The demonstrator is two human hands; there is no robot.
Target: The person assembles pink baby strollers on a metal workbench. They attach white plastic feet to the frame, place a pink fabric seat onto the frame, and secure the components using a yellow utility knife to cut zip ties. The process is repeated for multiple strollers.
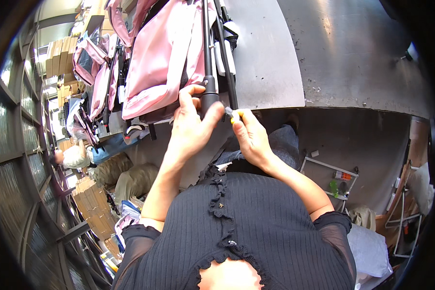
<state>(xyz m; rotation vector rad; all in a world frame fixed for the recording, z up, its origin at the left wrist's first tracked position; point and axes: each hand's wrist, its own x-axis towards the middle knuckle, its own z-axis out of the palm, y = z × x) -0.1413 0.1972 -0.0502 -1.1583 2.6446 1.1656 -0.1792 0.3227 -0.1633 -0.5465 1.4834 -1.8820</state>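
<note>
A folded pink pushchair (pixel 152 58) with black frame tubes lies on the metal table in front of me. My left hand (pixel 193 121) is closed round the thick black fitting (pixel 209 99) at the near end of one tube, its thumb blurred across the front. Close beside it on the right, my right hand (pixel 252 140) pinches a small grey and yellow piece (pixel 232 115) between thumb and fingers. That piece is partly hidden, and its kind cannot be made out. A second black tube (pixel 230 82) runs next to the fitting.
The table's near edge (pixel 275 107) curves across in front of me. More pink pushchairs (pixel 99 72) stand at the left. A person (pixel 79 155) is beyond them, near stacked cartons (pixel 94 205) and sacks (pixel 135 181). On the floor to the right is a white metal frame (pixel 326 165) with bottles.
</note>
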